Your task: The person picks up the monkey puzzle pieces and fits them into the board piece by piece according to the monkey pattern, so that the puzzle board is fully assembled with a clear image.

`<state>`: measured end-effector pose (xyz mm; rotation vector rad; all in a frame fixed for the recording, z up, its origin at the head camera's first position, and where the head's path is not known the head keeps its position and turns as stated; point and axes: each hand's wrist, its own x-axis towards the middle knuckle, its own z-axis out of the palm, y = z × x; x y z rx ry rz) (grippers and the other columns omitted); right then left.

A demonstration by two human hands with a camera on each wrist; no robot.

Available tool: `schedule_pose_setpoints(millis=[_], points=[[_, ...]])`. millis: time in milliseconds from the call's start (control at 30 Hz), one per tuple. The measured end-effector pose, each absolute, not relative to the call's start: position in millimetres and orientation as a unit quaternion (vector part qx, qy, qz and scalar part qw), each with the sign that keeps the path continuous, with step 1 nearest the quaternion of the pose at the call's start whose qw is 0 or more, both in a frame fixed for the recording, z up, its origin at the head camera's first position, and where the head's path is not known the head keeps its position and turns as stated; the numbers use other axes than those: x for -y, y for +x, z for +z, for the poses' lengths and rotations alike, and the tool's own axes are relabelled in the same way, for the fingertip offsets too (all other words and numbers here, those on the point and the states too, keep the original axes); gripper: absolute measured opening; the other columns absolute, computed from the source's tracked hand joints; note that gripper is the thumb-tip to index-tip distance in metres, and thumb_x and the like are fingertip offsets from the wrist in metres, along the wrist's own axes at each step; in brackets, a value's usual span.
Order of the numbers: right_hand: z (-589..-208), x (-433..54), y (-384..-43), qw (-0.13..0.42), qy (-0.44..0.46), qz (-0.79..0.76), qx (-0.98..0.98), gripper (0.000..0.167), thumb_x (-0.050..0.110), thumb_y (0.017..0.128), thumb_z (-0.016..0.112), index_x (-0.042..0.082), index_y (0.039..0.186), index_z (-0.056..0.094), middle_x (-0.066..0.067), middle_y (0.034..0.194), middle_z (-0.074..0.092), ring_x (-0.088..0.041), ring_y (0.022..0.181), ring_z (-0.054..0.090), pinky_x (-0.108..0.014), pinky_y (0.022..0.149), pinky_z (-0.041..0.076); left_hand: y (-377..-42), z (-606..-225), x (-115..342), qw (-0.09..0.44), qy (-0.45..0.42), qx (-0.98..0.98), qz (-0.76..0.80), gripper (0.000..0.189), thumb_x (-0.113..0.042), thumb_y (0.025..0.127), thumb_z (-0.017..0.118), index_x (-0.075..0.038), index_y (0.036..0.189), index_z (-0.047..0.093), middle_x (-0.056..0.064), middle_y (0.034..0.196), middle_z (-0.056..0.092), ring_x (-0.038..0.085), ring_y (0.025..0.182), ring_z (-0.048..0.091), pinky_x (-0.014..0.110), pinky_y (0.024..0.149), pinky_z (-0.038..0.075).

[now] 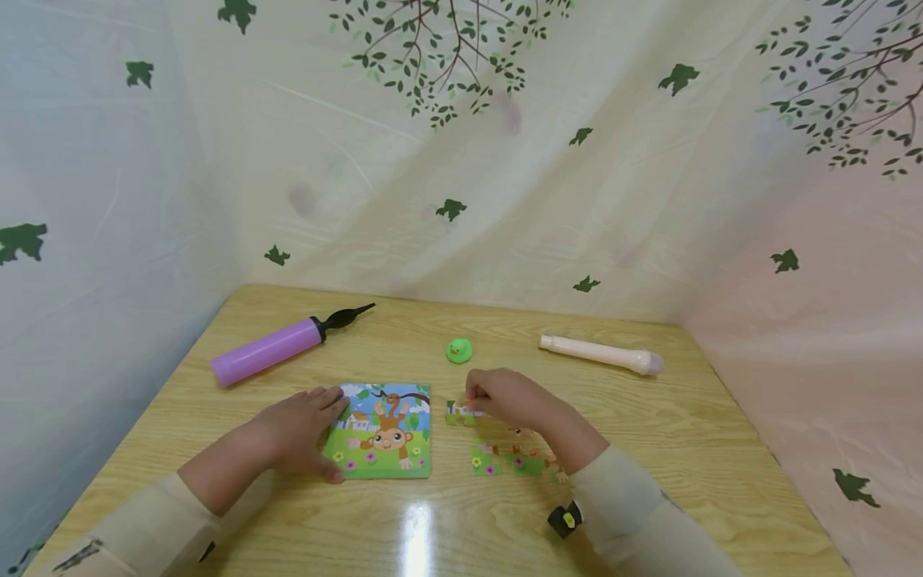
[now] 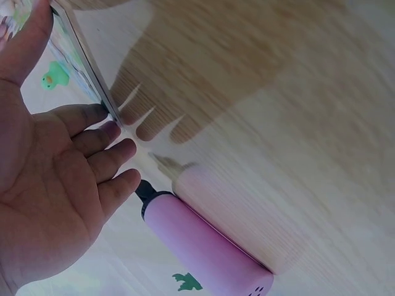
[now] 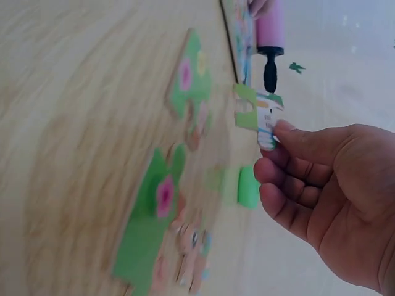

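My left hand [image 1: 299, 429] lies at the left edge of a square puzzle board [image 1: 385, 461] with a monkey picture, thumb and fingertips at its border. In the left wrist view its fingers [image 2: 105, 163] are spread and relaxed along the board's edge. To the right of the board, my right hand [image 1: 508, 397] pinches a puzzle piece [image 3: 266, 114] between thumb and fingers; the piece is green with white and has a notch. Nearer to me lie several loose pieces, among them a green piece with flowers [image 1: 485, 461] and another with a pink flower [image 3: 145, 228].
A purple hand pump [image 1: 267, 353] with a black nozzle lies at the back left. Behind the right hand sits a small green rubber duck [image 1: 458, 351]. A pale stick [image 1: 598, 353] with a rounded end lies back right. Leaf-printed cloth [image 1: 461, 256] encloses the wooden table.
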<state>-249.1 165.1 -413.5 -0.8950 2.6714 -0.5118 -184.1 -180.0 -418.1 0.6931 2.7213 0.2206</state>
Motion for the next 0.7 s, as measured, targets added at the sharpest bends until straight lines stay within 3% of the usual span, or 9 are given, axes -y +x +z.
schedule_pose_setpoints(millis=[333,533,700], points=[[-419.0,-103.9,-253.2,0.192,-0.344,-0.251,-0.884,0.005,0.026,0.099,0.060,0.021,0.097,0.060,0.008,0.084,0.064,-0.006,0.068,0.053,-0.020,0.061,0.047,-184.9,-419.7,180.5,0.155,0.245,-0.955,0.068,0.116,-0.073,0.068,0.071,0.001,0.150,0.035,0.024,0.158,0.028,0.048,0.143,0.027,0.062,0.118,0.022],[-429.4,-61.5,-252.5,0.189,-0.367,-0.229,-0.882,0.006,0.027,0.098,0.061,0.021,0.095,0.061,0.012,0.080,0.062,-0.002,0.065,0.053,-0.018,0.061,0.047,-185.1,-418.2,180.4,0.159,0.240,-0.955,0.070,0.116,-0.074,0.068,0.070,0.000,0.150,0.036,0.023,0.158,0.028,0.049,0.142,0.027,0.063,0.116,0.024],[-437.1,-34.6,-254.5,0.176,-0.355,-0.192,-0.898,0.008,0.029,0.098,0.061,0.023,0.094,0.062,0.014,0.078,0.061,-0.003,0.063,0.053,-0.019,0.058,0.045,-188.5,-418.1,181.1,0.165,0.227,-0.957,0.075,0.106,-0.073,0.076,0.064,-0.002,0.150,0.037,0.021,0.158,0.028,0.048,0.143,0.028,0.063,0.115,0.026]])
